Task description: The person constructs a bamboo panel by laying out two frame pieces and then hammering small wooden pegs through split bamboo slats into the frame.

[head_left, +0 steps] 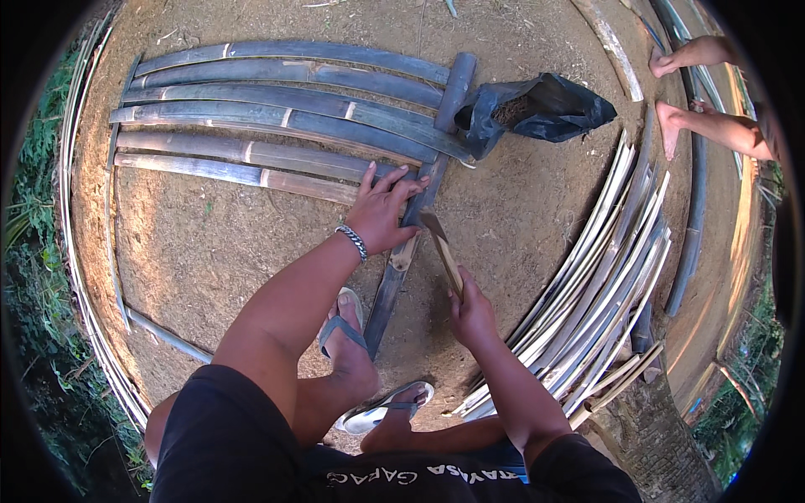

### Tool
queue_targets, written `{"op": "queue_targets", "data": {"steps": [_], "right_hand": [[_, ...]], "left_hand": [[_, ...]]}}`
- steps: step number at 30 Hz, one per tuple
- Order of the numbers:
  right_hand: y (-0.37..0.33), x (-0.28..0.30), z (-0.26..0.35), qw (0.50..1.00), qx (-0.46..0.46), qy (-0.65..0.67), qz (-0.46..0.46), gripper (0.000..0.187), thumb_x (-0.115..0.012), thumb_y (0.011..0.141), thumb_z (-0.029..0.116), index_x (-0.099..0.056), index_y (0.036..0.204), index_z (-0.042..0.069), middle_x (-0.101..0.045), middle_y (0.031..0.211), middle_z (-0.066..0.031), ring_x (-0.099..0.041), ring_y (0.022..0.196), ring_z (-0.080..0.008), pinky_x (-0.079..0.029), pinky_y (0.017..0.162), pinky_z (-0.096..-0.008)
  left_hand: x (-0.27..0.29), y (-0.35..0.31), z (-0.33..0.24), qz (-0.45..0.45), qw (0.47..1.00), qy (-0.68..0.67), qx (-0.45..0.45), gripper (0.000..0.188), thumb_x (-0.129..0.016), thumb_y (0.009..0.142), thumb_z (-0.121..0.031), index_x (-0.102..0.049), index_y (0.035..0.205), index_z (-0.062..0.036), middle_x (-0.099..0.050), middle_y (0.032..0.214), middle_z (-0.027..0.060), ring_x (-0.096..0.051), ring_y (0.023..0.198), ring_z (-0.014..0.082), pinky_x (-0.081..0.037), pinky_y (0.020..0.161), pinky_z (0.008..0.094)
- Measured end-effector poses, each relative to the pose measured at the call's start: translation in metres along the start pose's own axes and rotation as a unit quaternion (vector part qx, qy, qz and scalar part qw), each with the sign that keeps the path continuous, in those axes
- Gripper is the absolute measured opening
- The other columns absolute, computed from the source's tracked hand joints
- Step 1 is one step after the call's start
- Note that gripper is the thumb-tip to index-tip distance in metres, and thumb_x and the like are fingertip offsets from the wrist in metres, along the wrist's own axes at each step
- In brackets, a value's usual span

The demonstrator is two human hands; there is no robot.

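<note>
A long split bamboo pole point(401, 260) lies on the bare dirt ground point(210, 251) in the middle of the frame, its long axis running from the lower centre, near the person's sandalled foot point(345, 335), up and to the right toward the upper centre, where its far end crosses over the ends of a row of split bamboo slats point(251, 126). Those slats lie side by side in the upper left of the frame, their long axes running roughly left to right. The left hand point(381, 210) is spread open, palm down, with fingers splayed, pressing on the pole where it meets the nearest slats; a metal bracelet point(353, 241) circles its wrist. The right hand point(471, 314), just right of centre, is closed in a fist around the handle of a knife point(442, 251), whose blade points up and slightly left, its tip close to the pole and just beside the left hand. A black plastic bag point(545, 109) sits open in the upper right of centre, touching the pole's far end, with something dark and crumbly inside. A large sheaf of thin pale bamboo strips point(604, 285) fans along the right side. Another person's bare feet point(671, 126) show in the upper right corner.
</note>
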State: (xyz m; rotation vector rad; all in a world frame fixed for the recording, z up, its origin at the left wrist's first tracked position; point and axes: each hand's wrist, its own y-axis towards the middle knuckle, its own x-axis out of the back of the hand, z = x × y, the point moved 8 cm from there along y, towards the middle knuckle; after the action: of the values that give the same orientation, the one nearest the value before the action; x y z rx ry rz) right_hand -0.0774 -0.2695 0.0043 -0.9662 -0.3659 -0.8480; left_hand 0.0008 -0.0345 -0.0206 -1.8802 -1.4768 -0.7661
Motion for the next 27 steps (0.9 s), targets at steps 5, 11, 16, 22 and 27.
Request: {"op": "queue_targets", "data": {"steps": [5, 11, 16, 22, 27], "right_hand": [[-0.017, 0.012, 0.009, 0.978, 0.152, 0.082, -0.114, 0.051, -0.063, 0.099, 0.012, -0.049, 0.148, 0.011, -0.066, 0.129, -0.0269, -0.066, 0.112, -0.0470, -0.056, 0.092, -0.0497], [0.003, 0.001, 0.001, 0.998, 0.045, 0.016, -0.043, 0.055, -0.066, 0.096, 0.009, -0.048, 0.148, 0.008, -0.067, 0.123, -0.0282, -0.068, 0.108, -0.0475, -0.056, 0.090, -0.0501], [-0.013, 0.006, -0.003, 0.981, 0.169, 0.021, -0.097, 0.058, -0.067, 0.095, 0.008, -0.047, 0.149, 0.008, -0.066, 0.124, -0.0294, -0.067, 0.110, -0.0473, -0.056, 0.091, -0.0495], [0.005, -0.005, -0.015, 0.998, 0.046, 0.001, -0.035, 0.059, -0.068, 0.093, 0.004, -0.048, 0.149, 0.008, -0.066, 0.128, -0.0274, -0.067, 0.113, -0.0461, -0.056, 0.094, -0.0478], [-0.014, 0.013, 0.006, 0.974, 0.190, 0.042, -0.112, 0.055, -0.066, 0.096, 0.006, -0.048, 0.148, 0.009, -0.068, 0.123, -0.0270, -0.070, 0.107, -0.0450, -0.058, 0.089, -0.0475]], "left_hand": [[0.003, 0.003, 0.001, 0.006, 1.000, 0.008, 0.004, 0.074, -0.088, 0.076, -0.035, -0.045, 0.134, -0.0174, -0.058, 0.151, -0.0022, -0.034, 0.154, 0.0281, -0.005, 0.128, 0.0599], [0.002, 0.002, 0.000, 0.005, 1.000, -0.002, -0.003, 0.079, -0.088, 0.077, -0.036, -0.044, 0.140, -0.0174, -0.058, 0.152, -0.0007, -0.034, 0.153, 0.0282, -0.006, 0.128, 0.0597], [0.001, 0.001, -0.001, 0.012, 1.000, 0.009, 0.000, 0.090, -0.088, 0.077, -0.037, -0.040, 0.151, -0.0196, -0.057, 0.150, -0.0002, -0.035, 0.153, 0.0275, -0.006, 0.128, 0.0592], [-0.005, -0.005, 0.003, 0.033, 0.999, 0.011, 0.023, 0.091, -0.088, 0.076, -0.038, -0.042, 0.152, -0.0191, -0.058, 0.148, -0.0001, -0.036, 0.152, 0.0263, -0.006, 0.129, 0.0585], [-0.001, 0.001, -0.001, 0.013, 1.000, 0.008, 0.002, 0.087, -0.085, 0.079, -0.039, -0.042, 0.152, -0.0187, -0.060, 0.147, -0.0010, -0.034, 0.153, 0.0240, -0.004, 0.130, 0.0568]]}}
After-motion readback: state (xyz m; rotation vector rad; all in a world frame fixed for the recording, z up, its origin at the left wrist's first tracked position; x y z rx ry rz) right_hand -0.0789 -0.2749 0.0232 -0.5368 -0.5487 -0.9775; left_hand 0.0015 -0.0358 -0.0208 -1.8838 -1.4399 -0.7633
